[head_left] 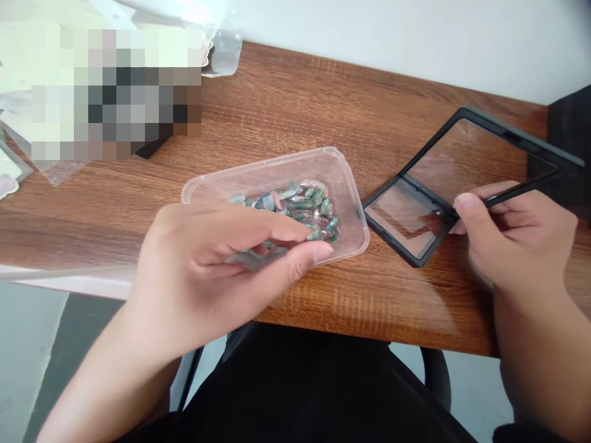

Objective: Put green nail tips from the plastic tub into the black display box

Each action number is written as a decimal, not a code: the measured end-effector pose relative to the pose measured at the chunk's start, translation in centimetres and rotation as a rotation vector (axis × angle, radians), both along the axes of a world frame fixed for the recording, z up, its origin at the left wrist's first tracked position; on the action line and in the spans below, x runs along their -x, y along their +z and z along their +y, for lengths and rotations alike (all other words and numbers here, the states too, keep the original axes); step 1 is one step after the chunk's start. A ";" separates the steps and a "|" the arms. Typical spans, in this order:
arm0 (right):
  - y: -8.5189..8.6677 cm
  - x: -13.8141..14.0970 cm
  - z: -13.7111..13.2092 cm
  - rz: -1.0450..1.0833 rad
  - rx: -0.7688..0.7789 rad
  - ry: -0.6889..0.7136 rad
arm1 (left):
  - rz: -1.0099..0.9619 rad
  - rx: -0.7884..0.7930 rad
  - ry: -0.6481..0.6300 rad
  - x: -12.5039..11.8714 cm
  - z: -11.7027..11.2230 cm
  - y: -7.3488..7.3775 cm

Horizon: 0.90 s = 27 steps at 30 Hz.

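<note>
My left hand point(217, 264) hovers over the near edge of a clear plastic tray point(344, 184), fingers curled with thumb and fingertips close together; whether they pinch anything I cannot make out. The tray holds several small green, grey and pink press-on nail pieces point(300, 203). My right hand point(517, 237) grips the edge of an open black-framed case point(415, 212) with two clear film panes; its lid point(484, 147) stands tilted up and back. The case lies on the wooden table just right of the tray.
The wooden table point(286, 104) runs to a white wall at the back. Clear plastic bags and packaging point(221, 49) lie at the far left beside a blurred patch. A dark object point(570, 141) stands at the right edge. My dark-clothed lap is below the table edge.
</note>
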State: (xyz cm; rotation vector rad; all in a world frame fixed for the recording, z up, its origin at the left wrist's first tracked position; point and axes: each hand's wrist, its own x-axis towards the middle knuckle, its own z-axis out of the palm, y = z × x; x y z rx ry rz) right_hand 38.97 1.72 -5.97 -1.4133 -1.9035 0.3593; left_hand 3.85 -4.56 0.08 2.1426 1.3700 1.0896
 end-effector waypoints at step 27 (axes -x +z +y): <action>4.0 -3.9 -2.3 -0.028 0.238 0.711 | -0.655 0.842 -0.412 -10.8 -3.0 -3.2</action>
